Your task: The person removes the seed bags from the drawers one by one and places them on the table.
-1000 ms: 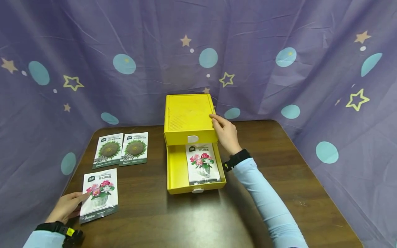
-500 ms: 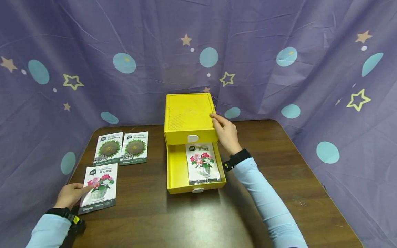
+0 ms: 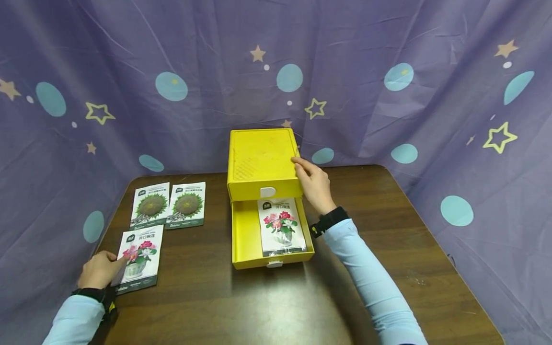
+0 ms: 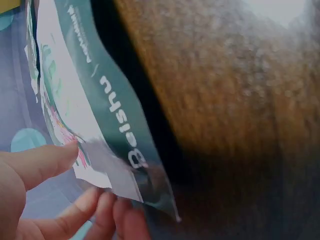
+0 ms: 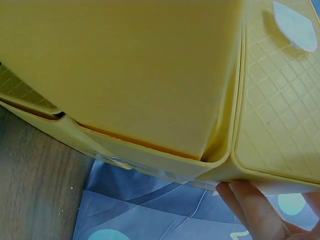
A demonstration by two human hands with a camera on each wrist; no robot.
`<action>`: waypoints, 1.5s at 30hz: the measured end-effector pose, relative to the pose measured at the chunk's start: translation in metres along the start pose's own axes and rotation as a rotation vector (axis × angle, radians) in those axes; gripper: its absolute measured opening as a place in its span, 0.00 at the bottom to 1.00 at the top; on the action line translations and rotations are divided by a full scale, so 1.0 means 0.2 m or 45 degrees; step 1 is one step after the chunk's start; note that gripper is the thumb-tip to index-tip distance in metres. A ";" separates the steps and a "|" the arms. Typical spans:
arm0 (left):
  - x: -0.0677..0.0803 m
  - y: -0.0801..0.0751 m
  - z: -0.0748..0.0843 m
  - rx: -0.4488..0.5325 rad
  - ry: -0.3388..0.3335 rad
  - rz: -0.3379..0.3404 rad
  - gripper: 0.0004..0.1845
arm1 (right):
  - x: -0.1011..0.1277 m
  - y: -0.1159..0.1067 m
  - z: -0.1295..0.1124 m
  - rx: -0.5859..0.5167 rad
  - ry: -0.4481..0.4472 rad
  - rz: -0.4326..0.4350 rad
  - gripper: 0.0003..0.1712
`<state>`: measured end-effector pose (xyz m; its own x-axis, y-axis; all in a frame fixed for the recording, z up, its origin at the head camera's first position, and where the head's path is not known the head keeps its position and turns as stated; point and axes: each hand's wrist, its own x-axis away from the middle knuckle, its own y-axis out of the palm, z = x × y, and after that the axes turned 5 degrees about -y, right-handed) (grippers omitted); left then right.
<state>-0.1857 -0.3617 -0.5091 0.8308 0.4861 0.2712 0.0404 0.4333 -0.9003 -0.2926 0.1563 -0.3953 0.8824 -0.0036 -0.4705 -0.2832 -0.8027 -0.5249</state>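
Yellow plastic forms the drawer box [image 3: 263,163], and the right hand [image 3: 314,186] rests with straight fingers on its right top edge, the same as one second ago. The left hand [image 3: 100,270] pinches the flower seed packet [image 3: 140,258] by its left edge, thumb on top and fingers under; the packet has moved a little up the worktop [image 3: 258,306], nearer to the two sunflower packets [image 3: 169,205]. The lower drawer [image 3: 246,235] stands pulled out, with another flower packet [image 3: 280,227] lying flat inside at the right. Bare wood lies between the held packet and the drawer.
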 end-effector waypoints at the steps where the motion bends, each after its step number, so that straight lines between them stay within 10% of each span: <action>1: 0.02 0.00 0.01 0.010 0.023 0.035 0.29 | 0.00 0.00 0.00 0.005 -0.005 -0.004 0.19; 3: 0.09 0.00 0.06 0.064 0.120 0.140 0.27 | 0.00 0.00 0.00 0.017 -0.011 -0.015 0.19; 8: 0.38 -0.02 0.38 0.348 0.686 0.423 0.09 | 0.00 -0.01 -0.01 0.026 -0.014 -0.013 0.19; 10: 0.50 -0.02 0.55 0.531 0.899 0.283 0.06 | 0.00 -0.02 -0.01 0.018 -0.004 0.004 0.19; 12: 0.60 -0.03 0.71 0.762 0.975 -0.079 0.09 | 0.00 -0.03 -0.01 0.010 0.008 0.013 0.19; 16: 0.73 0.00 0.98 1.191 0.802 -0.956 0.24 | 0.00 -0.04 0.00 0.008 0.024 0.021 0.19; 19: 0.75 0.04 1.13 1.300 0.557 -1.280 0.30 | 0.00 -0.04 0.01 0.005 0.027 0.014 0.19; 31: 0.71 0.24 1.41 1.345 0.037 -1.473 0.31 | 0.01 -0.01 0.00 0.008 0.047 -0.020 0.20; 45: 0.76 0.34 1.47 1.340 0.022 -1.575 0.20 | 0.00 -0.01 -0.02 0.018 0.029 -0.007 0.20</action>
<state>-0.2202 -0.0355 -0.4284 0.5872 -0.5397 0.6033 0.2812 0.8349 0.4731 -0.2899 0.1547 -0.3916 0.8922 -0.0131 -0.4514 -0.2835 -0.7943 -0.5373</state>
